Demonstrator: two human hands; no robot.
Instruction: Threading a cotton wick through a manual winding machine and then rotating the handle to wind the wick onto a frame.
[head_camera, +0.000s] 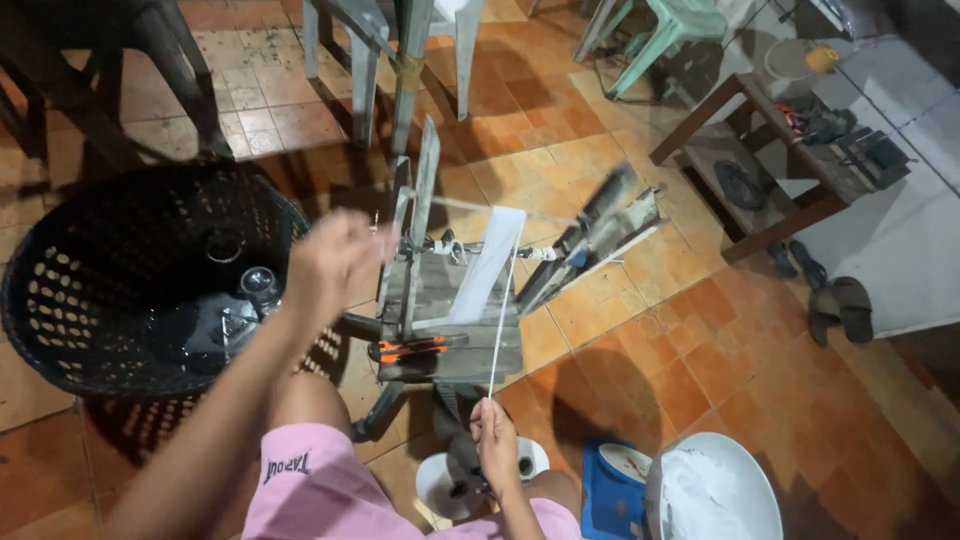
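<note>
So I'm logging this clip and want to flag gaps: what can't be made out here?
- Left hand, head view: motion-blurred, so its grip on the wooden winding frame is unclear.
- Right hand: pinches the white strand; fingertips too small to read.
- Spinning arm: blurred.
- Black basket: contents dark, indistinct.
- White basin: cut off by the bottom edge.

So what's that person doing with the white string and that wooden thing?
A seated person is working a wooden spinning frame on the tiled floor. Their left hand is at the frame's upright side, blurred. Their right hand pinches a thin white strand that runs up to a white strip on the frame. A black basket sits to the left, a white bowl to the right.
</note>
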